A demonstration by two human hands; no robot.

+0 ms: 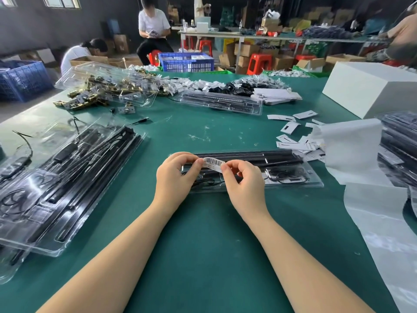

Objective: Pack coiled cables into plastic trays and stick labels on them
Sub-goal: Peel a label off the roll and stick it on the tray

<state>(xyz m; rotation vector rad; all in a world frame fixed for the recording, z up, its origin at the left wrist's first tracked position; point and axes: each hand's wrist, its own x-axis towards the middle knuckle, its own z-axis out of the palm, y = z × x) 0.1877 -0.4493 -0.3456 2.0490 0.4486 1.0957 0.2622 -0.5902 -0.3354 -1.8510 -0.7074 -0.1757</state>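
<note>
head view: left hand (178,175) and right hand (242,179) fingers pinch a barcode label (212,163) above the plastic tray (293,177).

Barcode label (213,163): white strip, black bars printed, pinched between left hand (177,177) and right hand (242,181) near the table's front edge. Small print under the bars too blurred to read. No other legible text.
</note>
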